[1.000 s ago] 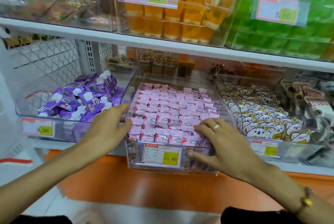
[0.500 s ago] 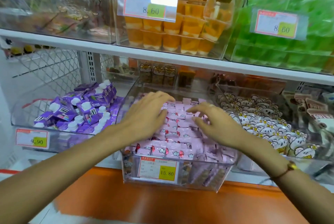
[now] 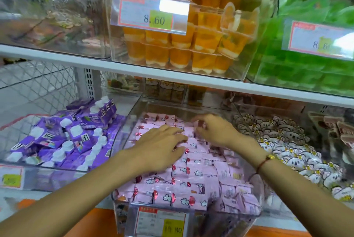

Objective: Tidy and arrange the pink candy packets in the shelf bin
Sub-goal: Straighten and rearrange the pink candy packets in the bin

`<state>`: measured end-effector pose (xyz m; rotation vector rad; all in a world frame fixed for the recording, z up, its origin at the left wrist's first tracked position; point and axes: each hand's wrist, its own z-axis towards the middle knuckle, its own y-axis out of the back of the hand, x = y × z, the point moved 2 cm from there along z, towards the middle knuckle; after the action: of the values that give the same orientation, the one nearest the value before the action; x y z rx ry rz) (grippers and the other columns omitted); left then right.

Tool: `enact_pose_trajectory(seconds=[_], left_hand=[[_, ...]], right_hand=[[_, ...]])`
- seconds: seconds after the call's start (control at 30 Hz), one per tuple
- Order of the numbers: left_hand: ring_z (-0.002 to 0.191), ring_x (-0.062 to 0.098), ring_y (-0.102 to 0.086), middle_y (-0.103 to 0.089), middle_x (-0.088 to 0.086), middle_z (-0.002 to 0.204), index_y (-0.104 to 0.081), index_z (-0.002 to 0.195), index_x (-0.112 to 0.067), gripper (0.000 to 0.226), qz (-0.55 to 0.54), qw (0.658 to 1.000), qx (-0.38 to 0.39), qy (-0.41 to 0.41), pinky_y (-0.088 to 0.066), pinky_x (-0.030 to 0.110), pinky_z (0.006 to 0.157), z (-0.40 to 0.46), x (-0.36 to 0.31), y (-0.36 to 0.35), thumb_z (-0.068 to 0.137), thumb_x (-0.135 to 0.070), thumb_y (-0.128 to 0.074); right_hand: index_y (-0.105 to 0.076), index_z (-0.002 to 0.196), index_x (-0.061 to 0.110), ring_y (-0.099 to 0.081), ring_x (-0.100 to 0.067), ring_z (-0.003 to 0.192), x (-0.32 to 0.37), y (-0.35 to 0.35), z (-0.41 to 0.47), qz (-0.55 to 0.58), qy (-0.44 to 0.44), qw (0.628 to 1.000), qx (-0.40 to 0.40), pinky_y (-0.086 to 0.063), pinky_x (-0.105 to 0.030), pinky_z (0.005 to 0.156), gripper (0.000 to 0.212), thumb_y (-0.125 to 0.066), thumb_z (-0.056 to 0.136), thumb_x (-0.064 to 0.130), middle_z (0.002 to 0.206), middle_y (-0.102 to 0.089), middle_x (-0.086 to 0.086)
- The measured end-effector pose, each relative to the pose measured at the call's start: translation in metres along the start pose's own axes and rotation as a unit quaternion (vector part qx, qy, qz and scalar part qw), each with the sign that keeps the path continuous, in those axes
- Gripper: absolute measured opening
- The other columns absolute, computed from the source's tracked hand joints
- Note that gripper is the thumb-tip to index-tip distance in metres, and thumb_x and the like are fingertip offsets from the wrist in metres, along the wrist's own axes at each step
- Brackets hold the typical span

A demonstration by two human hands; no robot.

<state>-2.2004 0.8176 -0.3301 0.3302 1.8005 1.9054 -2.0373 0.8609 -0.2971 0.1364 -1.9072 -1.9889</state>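
Pink candy packets (image 3: 193, 185) lie mostly crosswise; left hand (image 3: 162, 148) flat, right hand (image 3: 216, 131) fingers curled, grip unclear.

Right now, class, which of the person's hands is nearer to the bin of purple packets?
Left. The left hand lies flat on the pink candy packets beside the purple packets; the right hand is further away.

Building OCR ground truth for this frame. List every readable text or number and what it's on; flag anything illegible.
"8.60": price tag on the clear bin of orange jelly cups.
"8.6", cut off at the frame edge: price tag on the bin of green packs.
"19.80", blurred, first digits uncertain: yellow tag on the front of the pink candy packets' bin.
Unreadable: yellow tag on the purple packets' bin, small print on all tags, packet printing.
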Motion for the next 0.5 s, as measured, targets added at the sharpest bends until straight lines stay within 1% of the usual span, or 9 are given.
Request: enact_pose_trajectory(seconds=[0.07, 0.1, 0.13, 0.2, 0.27, 0.33, 0.4, 0.47, 0.5], left_hand=[[0.139, 0.014, -0.023, -0.025, -0.008, 0.155, -0.034, 0.144, -0.030, 0.048, 0.004, 1.000, -0.012, 0.008, -0.022, 0.033, 0.110, -0.008, 0.001, -0.004, 0.100, -0.046, -0.030], [0.139, 0.013, -0.022, -0.024, -0.009, 0.155, -0.034, 0.144, -0.030, 0.048, -0.002, 1.000, -0.011, 0.013, -0.021, 0.032, 0.110, -0.011, 0.002, -0.006, 0.100, -0.047, -0.029], [0.139, 0.013, -0.022, -0.023, -0.009, 0.155, -0.034, 0.144, -0.030, 0.048, -0.010, 1.000, -0.008, 0.017, -0.021, 0.032, 0.110, -0.012, 0.003, -0.007, 0.100, -0.047, -0.029], [0.138, 0.012, -0.022, -0.025, -0.010, 0.154, -0.036, 0.143, -0.029, 0.048, -0.020, 0.999, -0.010, 0.023, -0.022, 0.032, 0.109, -0.011, 0.004, -0.008, 0.099, -0.048, -0.029], [0.135, 0.013, -0.025, -0.031, -0.010, 0.150, -0.039, 0.141, -0.028, 0.047, -0.023, 0.999, -0.011, 0.029, -0.025, 0.033, 0.107, -0.008, 0.003, -0.008, 0.099, -0.047, -0.032], [0.130, 0.014, -0.030, -0.038, -0.009, 0.144, -0.044, 0.137, -0.027, 0.043, -0.037, 0.998, -0.006, 0.043, -0.031, 0.034, 0.102, -0.003, 0.002, -0.005, 0.098, -0.045, -0.037], [0.122, 0.016, -0.037, -0.048, -0.008, 0.134, -0.056, 0.124, -0.028, 0.033, -0.064, 0.996, -0.010, 0.066, -0.039, 0.034, 0.094, 0.002, 0.002, 0.000, 0.096, -0.041, -0.045], [0.107, 0.016, -0.050, -0.061, -0.007, 0.119, -0.065, 0.102, -0.030, 0.017, -0.110, 0.989, -0.052, 0.089, -0.047, 0.033, 0.085, 0.006, 0.002, 0.007, 0.093, -0.035, -0.051], [0.099, 0.014, -0.056, -0.065, -0.007, 0.112, -0.066, 0.099, -0.030, 0.014, -0.136, 0.982, -0.078, 0.102, -0.048, 0.031, 0.080, 0.008, 0.002, 0.008, 0.092, -0.032, -0.054]], right_hand=[[-0.054, 0.127, 0.027, -0.056, -0.021, 0.109, 0.002, -0.010, 0.009, -0.027, -0.025, 0.999, 0.019, -0.042, -0.029, 0.082, 0.036, -0.055, 0.092, 0.034, 0.123, -0.060, -0.001], [-0.057, 0.123, 0.026, -0.057, -0.020, 0.104, 0.003, -0.014, 0.012, -0.026, -0.033, 0.999, 0.021, -0.039, -0.026, 0.077, 0.034, -0.058, 0.091, 0.036, 0.118, -0.061, 0.000], [-0.060, 0.114, 0.025, -0.057, -0.017, 0.096, 0.003, -0.015, 0.014, -0.010, -0.037, 0.999, 0.009, -0.037, -0.024, 0.074, 0.028, -0.063, 0.088, 0.035, 0.111, -0.062, 0.001], [-0.062, 0.089, 0.025, -0.056, -0.010, 0.081, 0.002, -0.012, 0.016, 0.042, -0.037, 0.998, -0.026, -0.039, -0.022, 0.069, 0.012, -0.070, 0.082, 0.029, 0.095, -0.063, 0.005], [-0.060, 0.076, 0.023, -0.055, -0.007, 0.072, 0.000, -0.012, 0.016, 0.092, -0.030, 0.995, -0.023, -0.042, -0.020, 0.065, 0.013, -0.071, 0.082, 0.023, 0.086, -0.066, 0.003], [-0.059, 0.078, 0.018, -0.056, -0.008, 0.070, 0.002, -0.013, 0.014, 0.145, -0.033, 0.989, -0.008, -0.041, -0.015, 0.056, 0.011, -0.067, 0.086, 0.018, 0.084, -0.066, 0.000], [-0.058, 0.086, 0.013, -0.056, -0.012, 0.075, 0.005, -0.014, 0.011, 0.194, -0.042, 0.980, -0.030, -0.040, -0.015, 0.055, 0.006, -0.061, 0.090, 0.016, 0.089, -0.065, -0.005], [-0.058, 0.094, 0.005, -0.055, -0.017, 0.082, 0.007, -0.010, 0.008, 0.248, -0.054, 0.962, -0.097, -0.044, -0.023, 0.065, 0.010, -0.056, 0.093, 0.015, 0.092, -0.063, -0.010], [-0.058, 0.097, 0.003, -0.056, -0.018, 0.083, 0.008, -0.007, 0.005, 0.293, -0.066, 0.942, -0.146, -0.046, -0.027, 0.071, 0.013, -0.056, 0.093, 0.015, 0.093, -0.062, -0.010]])
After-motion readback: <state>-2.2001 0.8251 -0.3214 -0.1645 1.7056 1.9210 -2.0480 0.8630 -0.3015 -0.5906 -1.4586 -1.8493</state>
